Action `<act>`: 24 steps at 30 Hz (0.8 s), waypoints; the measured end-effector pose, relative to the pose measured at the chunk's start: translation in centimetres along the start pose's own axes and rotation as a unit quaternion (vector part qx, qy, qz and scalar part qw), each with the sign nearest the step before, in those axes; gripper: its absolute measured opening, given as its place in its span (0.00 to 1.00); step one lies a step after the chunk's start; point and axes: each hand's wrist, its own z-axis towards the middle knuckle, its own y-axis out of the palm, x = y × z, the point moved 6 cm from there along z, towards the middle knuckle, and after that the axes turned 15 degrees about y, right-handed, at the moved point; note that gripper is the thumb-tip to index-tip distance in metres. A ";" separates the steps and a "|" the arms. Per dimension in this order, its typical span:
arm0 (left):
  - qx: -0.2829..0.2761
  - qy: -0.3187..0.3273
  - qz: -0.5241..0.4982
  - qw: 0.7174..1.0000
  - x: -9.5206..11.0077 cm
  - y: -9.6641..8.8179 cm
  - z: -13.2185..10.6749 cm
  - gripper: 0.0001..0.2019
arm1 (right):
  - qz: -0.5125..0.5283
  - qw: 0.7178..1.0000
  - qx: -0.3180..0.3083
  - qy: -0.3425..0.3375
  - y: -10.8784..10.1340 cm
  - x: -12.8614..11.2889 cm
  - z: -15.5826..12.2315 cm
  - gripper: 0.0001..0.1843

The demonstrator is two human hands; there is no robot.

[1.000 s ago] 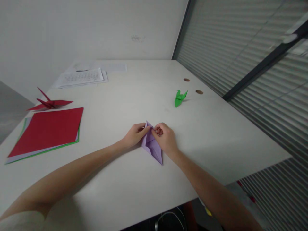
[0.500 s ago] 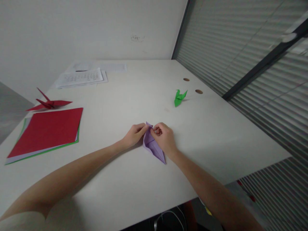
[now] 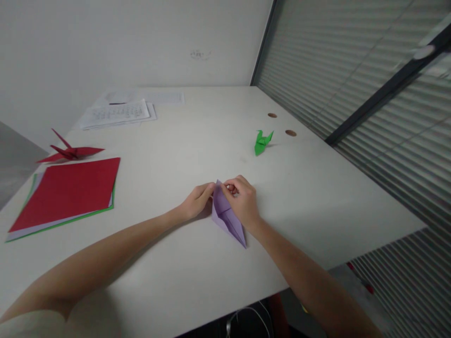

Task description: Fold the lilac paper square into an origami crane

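Observation:
A partly folded sheet of purple origami paper lies near the front middle of the table, its long point aimed toward me and its inner fold standing open. My left hand pinches its far left edge between thumb and fingers. On the far right edge, the thumb and forefinger of my right hand are closed on the same paper, the other fingers curled. Both hands' fingertips partly cover the paper's upper end.
Colored paper sheets, red on top, lie at the left. Behind them sits a red paper crane. A green paper crane stands right of centre. Written papers lie at the back left. Blinds border the table's right side.
The purple paper's near point has shifted slightly toward me and to the right, and its fold looks straighter. Both hands keep their pinch, with small finger shifts.

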 end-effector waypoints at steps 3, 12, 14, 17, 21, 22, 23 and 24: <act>-0.021 0.020 0.017 0.999 0.3 0.1 0.1 0.25 | 0.013 1.000 0.006 0.012 -0.1 0.2 0.1 0.07; 0.045 -0.012 0.004 0.999 0.3 -0.8 0.4 0.25 | 0.232 0.942 -0.178 0.167 1.0 2.5 1.1 0.15; 0.085 -0.026 -0.011 0.996 0.0 -1.2 0.3 0.26 | 0.259 0.917 -0.224 0.203 1.0 3.2 1.3 0.15; 0.159 -0.037 -0.020 0.986 -0.5 -2.1 0.2 0.27 | 0.270 0.888 -0.294 0.228 1.3 3.8 1.2 0.16; 0.206 -0.029 -0.010 0.978 -0.9 -2.7 0.2 0.26 | 0.262 0.871 -0.330 0.251 2.1 4.5 0.7 0.20; 0.201 -0.023 0.002 0.979 -0.9 -2.6 0.2 0.25 | 0.254 0.873 -0.330 0.254 2.4 4.7 0.6 0.21; 0.191 -0.014 0.017 0.981 -0.9 -2.6 0.3 0.24 | 0.243 0.877 -0.329 0.251 2.6 4.7 0.5 0.20; 0.177 -0.006 0.037 0.983 -0.8 -2.4 0.3 0.23 | 0.227 0.884 -0.328 0.243 2.9 4.7 0.4 0.20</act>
